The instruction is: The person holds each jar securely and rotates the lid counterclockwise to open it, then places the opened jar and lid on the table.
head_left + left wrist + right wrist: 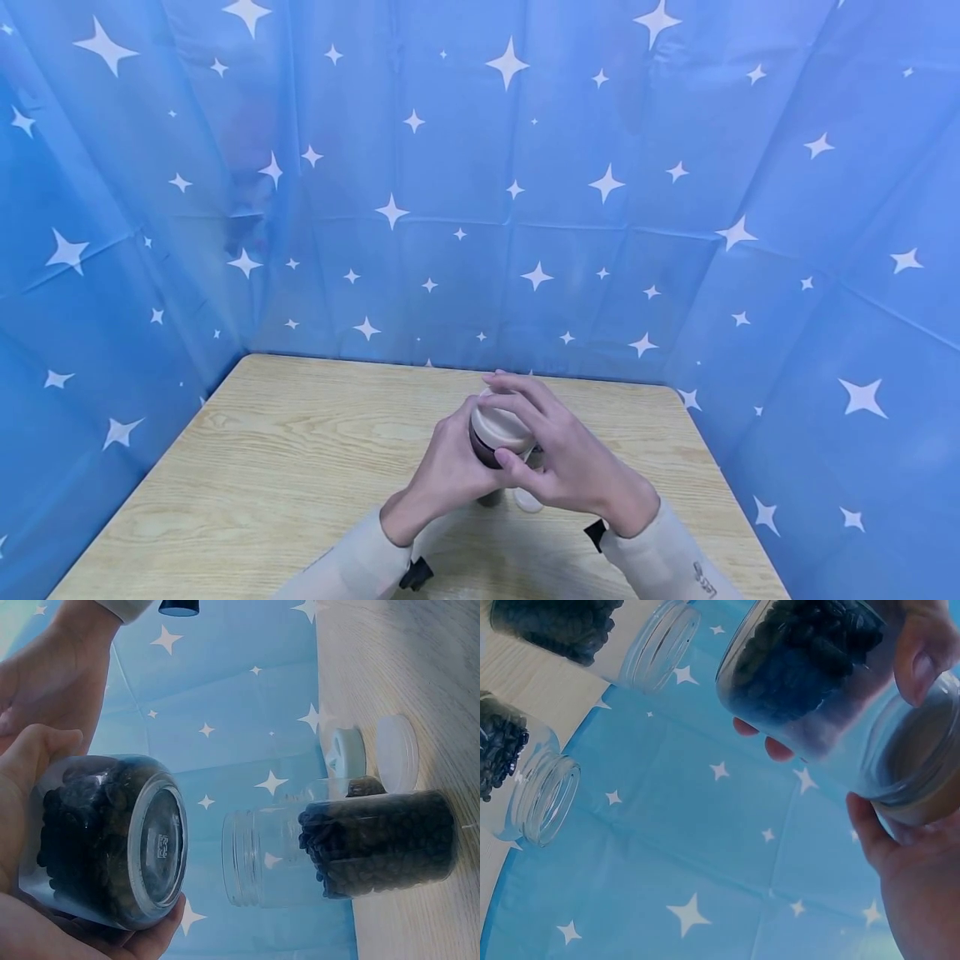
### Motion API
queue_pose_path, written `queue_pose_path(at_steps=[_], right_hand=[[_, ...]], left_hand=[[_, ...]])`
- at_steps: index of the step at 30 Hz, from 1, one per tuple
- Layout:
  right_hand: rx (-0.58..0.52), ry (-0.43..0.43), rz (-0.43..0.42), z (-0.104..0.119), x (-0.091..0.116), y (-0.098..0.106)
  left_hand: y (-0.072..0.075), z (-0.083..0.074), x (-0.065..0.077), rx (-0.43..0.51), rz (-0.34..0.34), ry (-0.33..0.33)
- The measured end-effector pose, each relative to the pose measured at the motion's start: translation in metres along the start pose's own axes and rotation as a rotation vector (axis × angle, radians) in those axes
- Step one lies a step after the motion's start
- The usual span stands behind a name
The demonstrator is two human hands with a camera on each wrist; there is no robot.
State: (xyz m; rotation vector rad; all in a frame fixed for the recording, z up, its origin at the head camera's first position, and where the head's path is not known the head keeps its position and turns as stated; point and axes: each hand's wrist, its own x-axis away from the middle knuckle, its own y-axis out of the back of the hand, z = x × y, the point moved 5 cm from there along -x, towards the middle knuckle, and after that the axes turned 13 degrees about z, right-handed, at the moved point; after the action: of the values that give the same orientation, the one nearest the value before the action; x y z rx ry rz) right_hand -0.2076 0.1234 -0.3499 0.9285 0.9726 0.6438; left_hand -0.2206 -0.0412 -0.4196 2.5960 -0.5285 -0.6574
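Observation:
A clear jar part-filled with dark beans is held up off the table by my left hand, whose fingers and thumb wrap round its body. On its mouth sits a pale lid. From the right, my right hand grips that lid, with the thumb on the near side and fingers over the far side. The jar's round base faces the left wrist camera. Both hands hide most of the jar in the head view.
Below the held jar, an open jar of dark beans stands on the wooden table. Another open jar with beans stands close by. Two lids, a whitish one and a translucent one, lie beside them. A blue star-patterned curtain surrounds the table.

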Motion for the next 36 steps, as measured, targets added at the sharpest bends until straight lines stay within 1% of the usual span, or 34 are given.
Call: queue_pose_path(at_steps=[3, 7, 9, 11, 15, 20, 23, 29, 36], right_hand=[[0.002, -0.007, -0.008, -0.001, 0.002, -0.001], [0.013, -0.025, -0.056, -0.002, 0.003, -0.001], [0.02, -0.056, -0.098, -0.001, 0.005, 0.0], [0.026, -0.105, -0.144, -0.001, 0.006, 0.0], [0.038, -0.195, -0.234, 0.003, 0.009, -0.001], [0.038, -0.245, -0.315, 0.008, 0.009, -0.006], [0.029, -0.255, -0.336, 0.01, 0.007, -0.01], [0.039, -0.237, -0.365, 0.012, 0.004, -0.014], [0.04, -0.23, -0.367, 0.013, 0.003, -0.013]], left_hand=[[-0.001, 0.0, 0.0, -0.006, -0.003, -0.003], [-0.001, 0.0, 0.0, -0.001, -0.006, -0.009], [-0.002, 0.001, 0.0, 0.013, -0.002, 0.001], [-0.002, 0.001, 0.0, 0.021, -0.001, 0.018], [-0.002, 0.002, -0.001, 0.016, -0.019, 0.049], [-0.001, 0.003, -0.002, 0.016, -0.052, 0.077], [-0.001, 0.003, -0.002, 0.02, -0.065, 0.085], [0.0, 0.002, -0.002, 0.007, -0.067, 0.092], [0.001, 0.0, -0.003, -0.018, -0.069, 0.1]])
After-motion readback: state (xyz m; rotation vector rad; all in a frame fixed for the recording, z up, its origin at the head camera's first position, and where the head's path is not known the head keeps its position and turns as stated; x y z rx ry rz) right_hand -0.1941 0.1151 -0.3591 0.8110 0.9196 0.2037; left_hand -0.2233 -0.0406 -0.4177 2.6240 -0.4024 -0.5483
